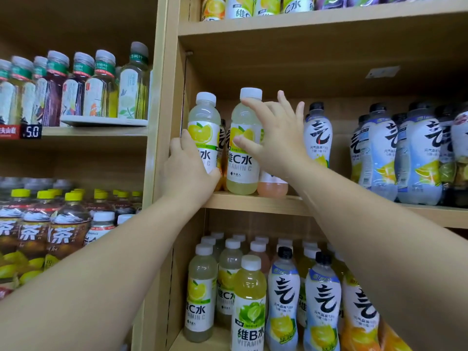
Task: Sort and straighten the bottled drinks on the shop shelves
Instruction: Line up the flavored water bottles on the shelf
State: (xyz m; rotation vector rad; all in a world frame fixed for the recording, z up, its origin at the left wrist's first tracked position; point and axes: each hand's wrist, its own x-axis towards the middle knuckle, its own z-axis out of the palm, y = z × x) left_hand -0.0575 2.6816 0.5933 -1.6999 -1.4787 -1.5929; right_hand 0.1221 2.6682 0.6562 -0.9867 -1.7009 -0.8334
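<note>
Two pale yellow lemon vitamin C bottles with white caps stand upright at the left end of the middle shelf (253, 202). My left hand (188, 169) grips the lower part of the left bottle (203, 122), right by the wooden side panel. My right hand (274, 136) has its fingers spread; thumb and forefinger touch the right bottle (243, 158) at its label and neck. A pink drink bottle (272, 187) stands just behind my right hand, mostly hidden.
White sparkling water bottles with black caps (317, 138) fill the shelf to the right. The shelf below holds several mixed vitamin and sparkling bottles (249, 305). Tea bottles (101, 84) and lemon tea (63, 236) stand in the left unit. More bottles (238, 7) line the top shelf.
</note>
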